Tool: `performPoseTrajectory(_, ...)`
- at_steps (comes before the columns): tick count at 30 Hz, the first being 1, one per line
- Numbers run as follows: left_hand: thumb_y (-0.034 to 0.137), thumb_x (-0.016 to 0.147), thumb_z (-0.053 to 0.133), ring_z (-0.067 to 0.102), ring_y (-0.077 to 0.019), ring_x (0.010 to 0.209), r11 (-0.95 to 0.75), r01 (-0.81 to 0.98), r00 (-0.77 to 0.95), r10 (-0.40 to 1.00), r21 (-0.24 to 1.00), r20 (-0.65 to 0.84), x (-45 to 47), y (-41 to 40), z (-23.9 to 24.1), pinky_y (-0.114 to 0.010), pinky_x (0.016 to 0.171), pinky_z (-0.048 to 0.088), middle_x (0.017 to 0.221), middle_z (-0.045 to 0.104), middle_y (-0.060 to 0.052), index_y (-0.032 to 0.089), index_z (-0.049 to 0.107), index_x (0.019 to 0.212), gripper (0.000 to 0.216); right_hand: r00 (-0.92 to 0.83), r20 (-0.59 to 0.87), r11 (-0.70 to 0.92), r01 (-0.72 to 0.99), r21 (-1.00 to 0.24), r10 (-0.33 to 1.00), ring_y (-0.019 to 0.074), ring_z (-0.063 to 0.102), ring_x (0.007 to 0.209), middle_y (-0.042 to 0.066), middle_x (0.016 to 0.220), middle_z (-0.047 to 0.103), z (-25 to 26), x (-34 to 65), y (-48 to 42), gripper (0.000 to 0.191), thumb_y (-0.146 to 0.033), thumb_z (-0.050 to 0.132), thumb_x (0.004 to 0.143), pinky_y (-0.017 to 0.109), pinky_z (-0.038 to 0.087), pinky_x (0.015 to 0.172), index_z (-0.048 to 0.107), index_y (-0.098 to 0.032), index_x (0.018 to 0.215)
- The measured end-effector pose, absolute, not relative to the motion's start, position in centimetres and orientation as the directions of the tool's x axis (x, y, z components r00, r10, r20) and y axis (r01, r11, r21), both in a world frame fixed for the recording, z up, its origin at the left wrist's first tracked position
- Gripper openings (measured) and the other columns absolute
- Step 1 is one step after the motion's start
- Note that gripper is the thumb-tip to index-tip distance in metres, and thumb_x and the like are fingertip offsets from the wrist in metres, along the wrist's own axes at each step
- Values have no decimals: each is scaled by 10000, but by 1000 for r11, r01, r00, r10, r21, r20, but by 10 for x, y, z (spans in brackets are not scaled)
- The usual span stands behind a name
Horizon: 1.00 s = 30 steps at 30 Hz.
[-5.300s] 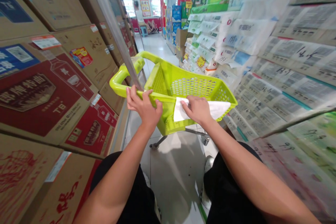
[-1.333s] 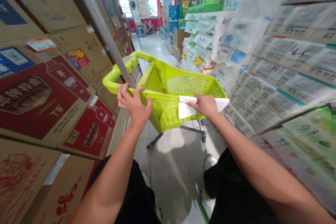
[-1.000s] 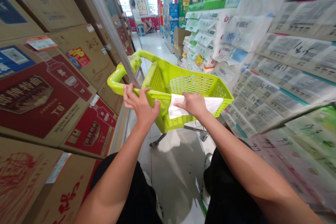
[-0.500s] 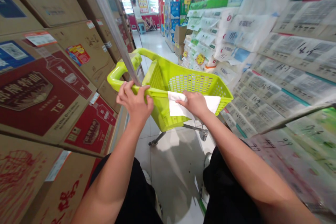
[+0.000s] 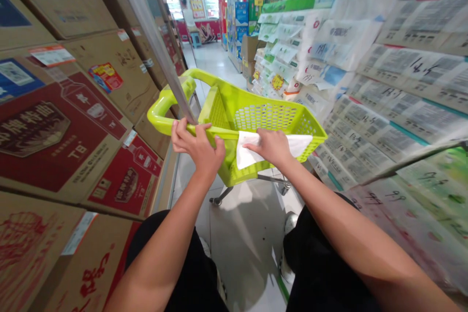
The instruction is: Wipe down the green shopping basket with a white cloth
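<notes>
A lime-green plastic shopping cart (image 5: 228, 165) stands crosswise in front of me on a metal frame with wheels. My left hand (image 5: 201, 147) grips its near rim close to the handle, the fingers hooked over the edge. Farther right along that rim, my right hand (image 5: 274, 146) presses a white cloth (image 5: 248, 156) against the edge, thumb on the near side and the other fingers partly hidden over the top. The cloth drapes down the outside of the basket. No goods show in the visible part of the basket.
Stacked cardboard cartons (image 5: 102, 151) wall off the left side, beside a slanting metal pole (image 5: 157, 39). Packs of tissue (image 5: 395, 70) are piled high on the right. Tiled floor (image 5: 241, 234) runs between; a blue stool (image 5: 196, 39) stands far ahead.
My left hand has slid a little right along the rim, away from the handle. The right hand and cloth have shifted only slightly; the cloth's left part hangs a bit lower.
</notes>
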<state>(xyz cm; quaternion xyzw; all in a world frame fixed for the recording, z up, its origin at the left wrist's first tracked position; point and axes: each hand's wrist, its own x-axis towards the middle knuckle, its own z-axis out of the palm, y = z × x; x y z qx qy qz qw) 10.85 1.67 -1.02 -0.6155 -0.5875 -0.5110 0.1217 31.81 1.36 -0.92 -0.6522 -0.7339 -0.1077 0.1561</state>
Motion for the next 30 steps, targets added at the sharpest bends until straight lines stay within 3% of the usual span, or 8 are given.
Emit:
performPoseTrajectory(8,292,778,621,170,-408,1540,-267,873,-171,616,409,769,108,14,-9,-604,1215,143,1559,377,-170,208,701,1136,376,-143,491,227,967,-117,860,289,695,965,111,988,771,-6,278,20,633,-800,489,937,343,343,789,655,-195,1023)
performPoseTrajectory(14,264,824,622,232,-394,1537,-260,874,-162,639,410,752,89,19,0,-614,1198,168,1517,448,-144,262,734,1139,334,-154,395,205,974,-92,906,285,682,1005,113,1081,770,-8,313,19,467,-654,580,977,339,341,768,650,-207,1090)
performPoseTrajectory(19,238,810,612,237,-405,1534,-251,872,-190,620,421,762,82,26,-2,-612,1185,205,1519,442,-148,234,719,1131,338,-80,333,108,992,-68,940,289,683,981,99,1022,772,-16,351,17,387,-593,607,978,335,325,750,653,-215,1043)
performPoseTrajectory(25,282,776,630,149,-427,1561,-212,867,-242,613,452,752,98,19,-5,-633,1202,182,1578,334,-213,200,652,1131,365,-42,363,87,990,-108,931,302,687,964,118,1005,780,-18,346,15,503,-707,604,927,338,332,755,685,-219,1011)
performPoseTrajectory(30,296,771,617,82,-453,1560,-217,858,-218,667,465,712,112,7,-5,-662,1213,117,1605,265,-227,166,631,1156,406,-88,432,167,975,-147,898,313,684,983,141,998,780,-9,297,14,613,-789,557,907,350,340,809,692,-200,1014)
